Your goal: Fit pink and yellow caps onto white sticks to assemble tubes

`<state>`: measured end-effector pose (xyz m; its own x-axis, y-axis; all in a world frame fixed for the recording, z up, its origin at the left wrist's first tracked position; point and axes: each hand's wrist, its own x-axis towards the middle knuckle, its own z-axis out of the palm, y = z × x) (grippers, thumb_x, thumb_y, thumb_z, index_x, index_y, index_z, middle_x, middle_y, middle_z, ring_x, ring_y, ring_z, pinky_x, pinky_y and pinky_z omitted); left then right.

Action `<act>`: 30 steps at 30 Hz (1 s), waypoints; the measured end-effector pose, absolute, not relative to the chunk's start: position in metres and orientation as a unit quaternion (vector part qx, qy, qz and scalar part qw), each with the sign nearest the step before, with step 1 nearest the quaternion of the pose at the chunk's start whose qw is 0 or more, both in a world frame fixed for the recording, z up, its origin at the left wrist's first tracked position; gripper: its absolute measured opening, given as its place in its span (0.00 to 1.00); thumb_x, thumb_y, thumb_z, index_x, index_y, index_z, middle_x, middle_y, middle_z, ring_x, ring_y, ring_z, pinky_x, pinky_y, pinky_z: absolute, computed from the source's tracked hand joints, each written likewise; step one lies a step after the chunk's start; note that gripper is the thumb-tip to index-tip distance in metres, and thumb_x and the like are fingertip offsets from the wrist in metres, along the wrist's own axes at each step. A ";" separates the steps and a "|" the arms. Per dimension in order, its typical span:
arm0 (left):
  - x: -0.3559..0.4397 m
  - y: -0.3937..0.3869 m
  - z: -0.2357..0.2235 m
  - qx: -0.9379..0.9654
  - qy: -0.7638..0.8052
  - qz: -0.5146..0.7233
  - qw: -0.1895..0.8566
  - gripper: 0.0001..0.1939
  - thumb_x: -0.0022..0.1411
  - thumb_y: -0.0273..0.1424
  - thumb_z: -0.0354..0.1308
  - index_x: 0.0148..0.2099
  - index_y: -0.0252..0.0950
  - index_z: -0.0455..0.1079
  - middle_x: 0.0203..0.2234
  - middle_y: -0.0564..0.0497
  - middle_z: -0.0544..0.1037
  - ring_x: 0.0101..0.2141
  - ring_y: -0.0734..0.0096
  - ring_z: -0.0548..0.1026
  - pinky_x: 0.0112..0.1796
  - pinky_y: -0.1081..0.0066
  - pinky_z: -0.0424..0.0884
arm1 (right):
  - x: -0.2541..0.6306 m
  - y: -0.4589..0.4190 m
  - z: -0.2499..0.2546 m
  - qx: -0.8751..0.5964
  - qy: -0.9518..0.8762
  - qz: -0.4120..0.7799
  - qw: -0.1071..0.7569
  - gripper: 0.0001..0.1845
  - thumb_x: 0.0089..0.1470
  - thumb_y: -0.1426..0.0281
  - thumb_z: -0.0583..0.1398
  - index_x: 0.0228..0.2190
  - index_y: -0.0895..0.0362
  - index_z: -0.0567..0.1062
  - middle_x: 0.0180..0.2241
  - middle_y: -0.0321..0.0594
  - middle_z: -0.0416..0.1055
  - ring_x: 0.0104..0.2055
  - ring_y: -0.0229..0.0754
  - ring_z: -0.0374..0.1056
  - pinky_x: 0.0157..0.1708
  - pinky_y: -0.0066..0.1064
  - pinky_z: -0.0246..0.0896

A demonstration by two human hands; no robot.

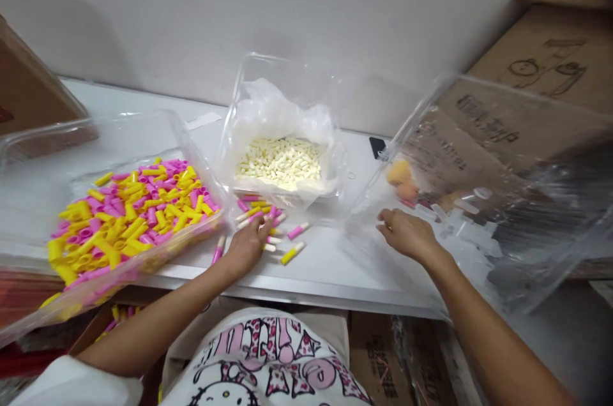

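at far left, one clear bin point(29, 182) held pink and yellow tubes point(138, 208), too many to count. next, one pink stick point(218, 250) lay alone; then the left hand point(246, 245), fingers curled at a huddle of two-tone sticks point(257, 203) on the table point(330, 272), though i cannot tell if they gripped one. behind stood one bin of pellets point(282, 163), uncountable. two loose sticks point(299, 231), one pink, one yellow, lay right of the hand. the right hand point(407, 233) was bent over one large bin point(507, 106) of overlapping translucent pieces point(472, 227), its grip unclear. the step looked like picking up pieces; the next move seemed to call for a sure pinch.
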<state>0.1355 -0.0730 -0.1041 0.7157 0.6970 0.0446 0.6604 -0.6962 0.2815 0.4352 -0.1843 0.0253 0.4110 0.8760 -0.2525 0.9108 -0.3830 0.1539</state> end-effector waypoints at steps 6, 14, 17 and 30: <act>0.132 -0.066 -0.094 0.871 0.420 0.110 0.230 0.24 0.54 0.21 0.48 0.54 0.35 0.58 0.41 0.43 0.73 0.42 0.56 0.72 0.36 0.66 0.67 | 0.471 -0.180 -0.005 0.829 0.532 -0.083 0.152 0.04 0.49 0.74 0.57 0.28 0.58 0.72 0.37 0.49 0.70 0.40 0.50 0.66 0.32 0.34 0.54; 0.122 -0.079 -0.053 0.802 0.319 0.157 0.480 0.12 0.64 0.37 0.43 0.31 0.37 0.59 0.25 0.53 0.69 0.30 0.68 0.68 0.33 0.71 0.63 | 0.427 -0.180 0.022 0.813 0.562 -0.102 -0.115 0.17 0.62 0.61 0.44 0.46 0.55 0.63 0.33 0.42 0.71 0.32 0.41 0.70 0.34 0.34 0.63; 0.124 -0.089 -0.035 0.772 0.294 0.154 0.542 0.15 0.64 0.40 0.42 0.29 0.37 0.56 0.21 0.56 0.63 0.26 0.72 0.64 0.29 0.73 0.61 | 0.382 -0.180 0.027 0.716 0.568 -0.273 -0.303 0.18 0.57 0.56 0.52 0.43 0.56 0.65 0.33 0.40 0.71 0.34 0.41 0.71 0.29 0.32 0.67; 0.114 -0.096 -0.008 0.785 0.197 0.134 0.572 0.14 0.64 0.37 0.43 0.31 0.34 0.62 0.23 0.55 0.63 0.26 0.75 0.60 0.29 0.74 0.58 | 0.314 -0.173 0.009 0.572 0.691 -0.310 -0.317 0.13 0.60 0.63 0.52 0.40 0.58 0.68 0.29 0.40 0.72 0.30 0.38 0.69 0.32 0.31 0.65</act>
<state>0.1142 -0.0961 -0.0076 0.8861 0.4632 -0.0146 0.1562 -0.2689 0.9504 0.3144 -0.1730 0.0088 -0.1458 0.9858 0.0835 0.5930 0.1546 -0.7902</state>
